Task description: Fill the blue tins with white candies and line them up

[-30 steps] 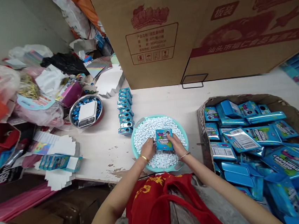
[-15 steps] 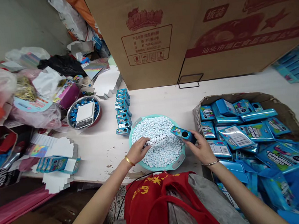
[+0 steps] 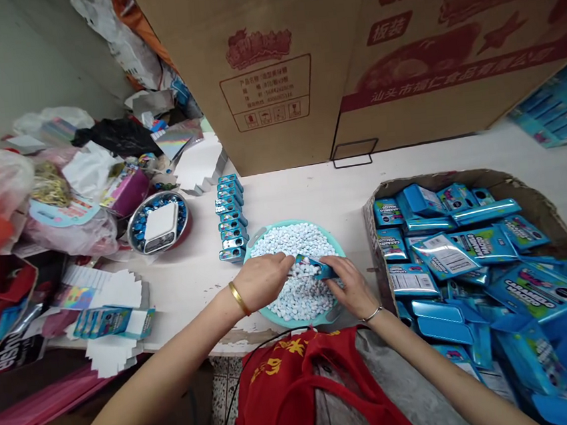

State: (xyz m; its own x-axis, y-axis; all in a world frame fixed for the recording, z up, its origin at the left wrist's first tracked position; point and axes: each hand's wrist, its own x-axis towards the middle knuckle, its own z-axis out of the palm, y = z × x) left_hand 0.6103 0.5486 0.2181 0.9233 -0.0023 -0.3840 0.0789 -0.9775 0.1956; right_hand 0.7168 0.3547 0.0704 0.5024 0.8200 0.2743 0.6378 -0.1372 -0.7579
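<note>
A teal basin [image 3: 260, 231] heaped with small pale-blue candies [image 3: 296, 244] sits on the white table in front of me. Over it my right hand [image 3: 351, 286] grips a small blue candy box [image 3: 315, 267], held flat and pointing left. My left hand [image 3: 262, 280] is curled at the box's left end, fingers pinched together over the candies; what they pinch is too small to name. Both wrists wear thin bangles.
A row of closed blue boxes [image 3: 228, 218] stands left of the basin. A cardboard carton [image 3: 485, 179] on the right holds several blue boxes. A metal bowl [image 3: 160, 223], paper cards [image 3: 111, 292], bags and clutter lie left. Big brown cartons [image 3: 349, 59] stand behind.
My right hand has brought the blue box from the basin's right rim back over the candies, and my left hand has risen from the heap to meet the box's end.
</note>
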